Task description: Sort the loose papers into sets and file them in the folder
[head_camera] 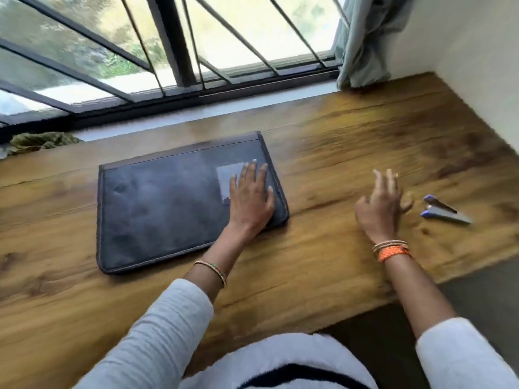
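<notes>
While my left hand (250, 198) presses flat-fingered to steady the closed folder (179, 203), my right hand (379, 204) hovers, fingers spread, near the stapler (446, 213).

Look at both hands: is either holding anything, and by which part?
Nothing is held. The left hand rests flat on the closed folder; the right hand is open, empty.

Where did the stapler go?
In the head view the stapler lies on the wooden table, far right, just beyond the open right hand and away from the closed folder.
</notes>
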A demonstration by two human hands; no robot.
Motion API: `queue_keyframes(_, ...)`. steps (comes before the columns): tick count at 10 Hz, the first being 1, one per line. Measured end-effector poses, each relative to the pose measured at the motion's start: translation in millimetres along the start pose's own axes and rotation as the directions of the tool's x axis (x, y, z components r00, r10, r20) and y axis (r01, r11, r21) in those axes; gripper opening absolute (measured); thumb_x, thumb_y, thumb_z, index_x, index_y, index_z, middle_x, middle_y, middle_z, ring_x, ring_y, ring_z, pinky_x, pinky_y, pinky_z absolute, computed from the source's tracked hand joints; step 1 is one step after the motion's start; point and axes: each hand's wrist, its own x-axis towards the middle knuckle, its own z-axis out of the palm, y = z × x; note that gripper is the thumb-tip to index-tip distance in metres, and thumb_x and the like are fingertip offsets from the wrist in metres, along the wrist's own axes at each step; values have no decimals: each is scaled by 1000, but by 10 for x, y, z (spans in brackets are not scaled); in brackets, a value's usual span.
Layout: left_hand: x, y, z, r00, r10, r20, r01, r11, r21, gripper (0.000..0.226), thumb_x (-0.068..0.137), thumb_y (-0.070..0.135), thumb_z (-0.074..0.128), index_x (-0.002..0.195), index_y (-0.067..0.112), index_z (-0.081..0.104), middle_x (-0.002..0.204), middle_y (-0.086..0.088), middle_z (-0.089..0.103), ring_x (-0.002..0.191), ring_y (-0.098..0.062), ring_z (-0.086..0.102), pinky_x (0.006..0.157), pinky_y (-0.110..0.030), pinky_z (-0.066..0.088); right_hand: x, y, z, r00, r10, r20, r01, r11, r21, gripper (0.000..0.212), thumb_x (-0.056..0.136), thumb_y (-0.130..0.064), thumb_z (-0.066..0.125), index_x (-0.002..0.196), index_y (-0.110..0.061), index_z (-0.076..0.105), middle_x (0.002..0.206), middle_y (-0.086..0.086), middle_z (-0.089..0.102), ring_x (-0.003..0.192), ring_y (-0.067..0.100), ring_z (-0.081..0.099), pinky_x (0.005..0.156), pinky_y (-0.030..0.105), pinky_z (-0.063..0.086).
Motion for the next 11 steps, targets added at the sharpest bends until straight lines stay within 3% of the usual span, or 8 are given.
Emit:
queue_keyframes(1, 223, 637, 228, 979, 185, 83, -180, 982, -59, 56, 82, 19, 49, 136, 5, 44, 145, -20, 38, 133, -35, 38, 108, -49, 30, 277, 851, -348, 954, 300, 29, -290, 939, -186, 61, 72, -21, 54, 128, 1, 46, 140, 30, 37, 135, 45, 27, 108, 67, 12)
queue_keyframes(2, 300, 986, 389, 952, 256, 166, -252, 967, -43, 55, 83, 15, 52, 136, 8, 43, 150, -19, 31, 137, -34, 32, 109, -48, 27, 358, 1186, -485, 940, 292, 176, -226, 920, -320, 44, 75, -17, 65, 116, -5, 57, 120, 25, 53, 118, 43, 44, 101, 61, 33)
queue_keyframes(4, 145, 583, 313, 989, 146, -15, -146, 989, -13, 44, 75, 16, 48, 117, 9, 57, 135, -17, 49, 127, -33, 46, 108, -55, 24, 235, 664, -351, 974, 39, 224, 12, 975, -221, 34, 85, -23, 67, 116, -12, 63, 111, 17, 59, 108, 38, 54, 90, 46, 39)
queue_keyframes(6, -255, -286, -11, 955, -233, -185, 238, 971, 0, 36, 90, 16, 47, 125, 12, 53, 143, -12, 43, 136, -30, 35, 111, -57, 17, -47, -845, 374, 912, -294, 285, 270, 955, 122, 41, 90, -35, 58, 124, -12, 55, 115, 14, 55, 107, 36, 56, 81, 40, 46)
queue_keyframes(7, -496, -584, -139, 907, -363, -215, 359, 931, -61, 43, 89, 23, 36, 126, 10, 53, 143, -14, 44, 133, -30, 39, 109, -49, 29, 18, -1132, 466, 889, -329, 320, 297, 944, 144, 40, 92, -35, 54, 124, -12, 52, 118, 15, 56, 107, 37, 58, 82, 40, 47)
queue_keyframes(9, -596, -497, -113, 834, -452, -315, 430, 892, -142, 59, 89, 34, 27, 140, 6, 42, 151, -18, 32, 143, -29, 23, 119, -36, 7, 79, -1150, 355, 896, -348, 276, 342, 937, 69, 75, 83, -52, 58, 134, -2, 36, 129, 20, 42, 114, 39, 46, 85, 45, 45)
queue_keyframes(10, -318, -292, -181, 821, -362, -443, 337, 932, -137, 63, 92, 33, 32, 145, 0, 31, 154, -19, 23, 145, -23, 9, 119, -29, -2, 58, -1478, 256, 752, -656, 70, 651, 755, 75, 79, 83, -51, 55, 140, -2, 33, 141, 19, 35, 121, 35, 35, 93, 49, 38)
queue_keyframes(11, -195, -223, -185, 822, -237, -518, 266, 964, -18, 68, 92, 36, 33, 147, -2, 20, 156, -13, 9, 147, -18, -2, 119, -37, -4, -52, -1645, 353, 634, -771, -54, 773, 633, 44, 76, 85, -49, 41, 143, -1, 34, 148, 19, 33, 131, 33, 30, 105, 47, 25)
